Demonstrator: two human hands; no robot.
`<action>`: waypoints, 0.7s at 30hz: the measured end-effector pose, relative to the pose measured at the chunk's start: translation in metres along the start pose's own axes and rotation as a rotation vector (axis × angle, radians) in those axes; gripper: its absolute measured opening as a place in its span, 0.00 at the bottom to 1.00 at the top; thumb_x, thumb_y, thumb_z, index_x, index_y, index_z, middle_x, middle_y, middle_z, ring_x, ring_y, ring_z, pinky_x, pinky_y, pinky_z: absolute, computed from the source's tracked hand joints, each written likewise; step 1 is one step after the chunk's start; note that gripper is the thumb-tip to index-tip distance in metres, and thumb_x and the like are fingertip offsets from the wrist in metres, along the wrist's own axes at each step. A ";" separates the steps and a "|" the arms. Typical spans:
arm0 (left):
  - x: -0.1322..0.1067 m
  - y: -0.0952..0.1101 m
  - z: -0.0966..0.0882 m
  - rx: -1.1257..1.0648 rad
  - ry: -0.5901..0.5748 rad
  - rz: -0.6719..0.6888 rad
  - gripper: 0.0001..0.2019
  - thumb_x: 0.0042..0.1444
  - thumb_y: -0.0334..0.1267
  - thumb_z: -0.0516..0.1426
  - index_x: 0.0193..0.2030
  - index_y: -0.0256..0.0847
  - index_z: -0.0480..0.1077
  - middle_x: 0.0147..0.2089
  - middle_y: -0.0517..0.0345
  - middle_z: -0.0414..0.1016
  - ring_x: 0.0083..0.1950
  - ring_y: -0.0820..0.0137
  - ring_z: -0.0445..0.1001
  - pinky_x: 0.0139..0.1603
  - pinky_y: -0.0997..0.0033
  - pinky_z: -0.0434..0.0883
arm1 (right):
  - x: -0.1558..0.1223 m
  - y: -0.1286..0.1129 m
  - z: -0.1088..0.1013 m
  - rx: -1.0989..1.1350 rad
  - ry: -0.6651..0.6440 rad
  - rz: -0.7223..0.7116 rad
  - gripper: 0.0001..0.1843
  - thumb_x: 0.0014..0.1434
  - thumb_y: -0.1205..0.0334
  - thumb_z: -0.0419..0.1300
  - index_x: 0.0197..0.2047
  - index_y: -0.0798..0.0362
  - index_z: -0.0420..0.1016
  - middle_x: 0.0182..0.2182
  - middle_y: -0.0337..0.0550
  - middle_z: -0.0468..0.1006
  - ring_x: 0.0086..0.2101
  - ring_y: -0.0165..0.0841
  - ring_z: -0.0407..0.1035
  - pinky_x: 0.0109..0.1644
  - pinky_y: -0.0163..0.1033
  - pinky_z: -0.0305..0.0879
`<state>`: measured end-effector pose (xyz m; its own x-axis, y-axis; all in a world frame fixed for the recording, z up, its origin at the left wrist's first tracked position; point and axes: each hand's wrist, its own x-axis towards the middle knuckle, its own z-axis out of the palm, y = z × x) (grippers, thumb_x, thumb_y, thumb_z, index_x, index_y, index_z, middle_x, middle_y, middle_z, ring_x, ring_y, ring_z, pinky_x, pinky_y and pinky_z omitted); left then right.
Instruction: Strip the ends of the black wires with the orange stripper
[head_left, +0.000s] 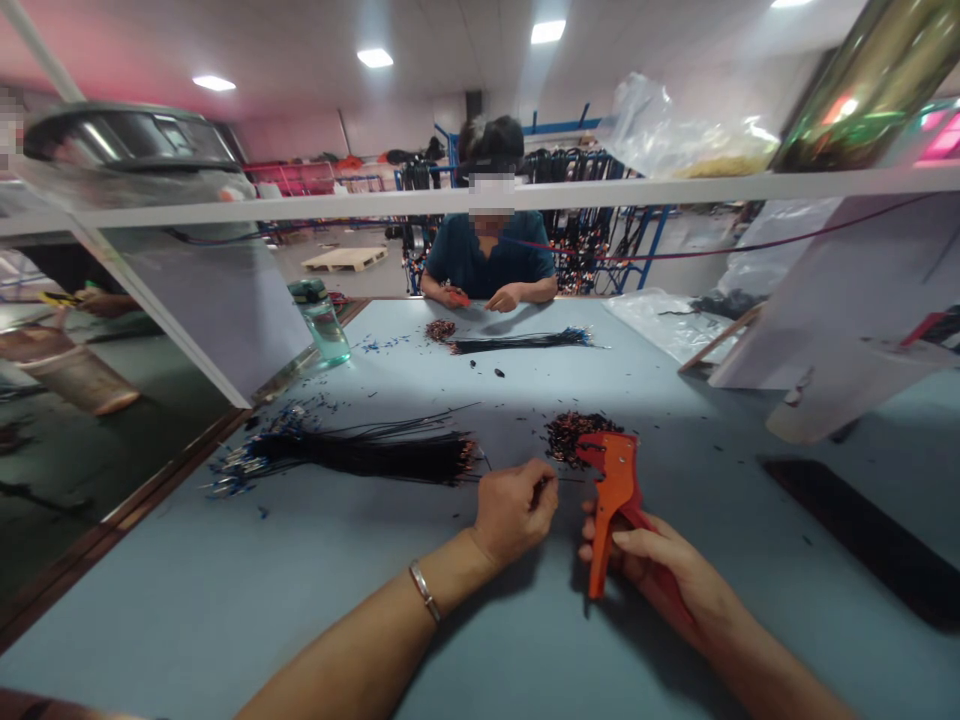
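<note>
My left hand point(516, 510) is closed in a pinch on a thin black wire point(571, 480), whose end points right toward the tool. In my right hand point(660, 555) is an orange and red wire stripper point(616, 480), held upright with its jaws near the wire's end. Whether the wire touches the jaws I cannot tell. Left of my left hand lies a bundle of black wires point(382, 455), with blue and silver ends at the far left and copper-coloured ends at the right. Behind the stripper sits a pile of small dark and copper-coloured bits point(570, 432).
Across the table point(360, 600) a co-worker point(491, 250) handles a red tool, beside another wire bundle point(525, 342). A green-tinted bottle point(324, 330) stands at the left. A black strip point(862, 530) and a whitish container point(832, 390) are at the right. A white shelf bar point(360, 205) spans above.
</note>
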<state>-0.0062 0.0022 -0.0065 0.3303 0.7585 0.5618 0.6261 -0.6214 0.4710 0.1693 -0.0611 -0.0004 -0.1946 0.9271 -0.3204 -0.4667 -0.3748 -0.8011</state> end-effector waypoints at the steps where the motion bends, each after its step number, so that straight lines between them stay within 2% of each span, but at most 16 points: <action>1: 0.000 0.000 0.000 -0.003 -0.005 0.003 0.06 0.55 0.33 0.53 0.31 0.38 0.71 0.20 0.62 0.71 0.21 0.76 0.67 0.25 0.77 0.59 | 0.000 0.000 -0.001 0.000 0.001 -0.001 0.17 0.45 0.63 0.64 0.41 0.54 0.74 0.33 0.46 0.78 0.33 0.41 0.74 0.34 0.43 0.69; 6: 0.001 -0.002 0.000 -0.030 -0.030 0.034 0.08 0.57 0.32 0.52 0.32 0.39 0.72 0.26 0.59 0.75 0.26 0.75 0.71 0.28 0.77 0.61 | 0.000 0.001 -0.001 0.003 0.001 0.000 0.16 0.45 0.64 0.64 0.40 0.55 0.74 0.34 0.46 0.78 0.33 0.40 0.74 0.35 0.42 0.69; 16: -0.002 -0.004 -0.001 -0.024 -0.039 0.093 0.10 0.58 0.33 0.53 0.31 0.40 0.75 0.24 0.59 0.75 0.24 0.76 0.70 0.25 0.78 0.60 | -0.001 -0.001 0.001 -0.003 0.009 -0.002 0.16 0.44 0.63 0.64 0.39 0.55 0.75 0.34 0.47 0.78 0.33 0.40 0.74 0.33 0.42 0.70; 21: -0.001 -0.003 -0.001 -0.029 -0.027 0.071 0.10 0.58 0.34 0.52 0.31 0.40 0.75 0.25 0.59 0.75 0.24 0.76 0.70 0.25 0.78 0.61 | -0.001 -0.002 0.002 -0.002 0.012 0.004 0.17 0.44 0.63 0.64 0.40 0.55 0.75 0.34 0.47 0.78 0.32 0.40 0.74 0.34 0.42 0.69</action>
<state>-0.0092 0.0029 -0.0082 0.3921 0.7170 0.5763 0.5796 -0.6791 0.4505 0.1688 -0.0614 0.0022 -0.1856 0.9257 -0.3297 -0.4639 -0.3783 -0.8010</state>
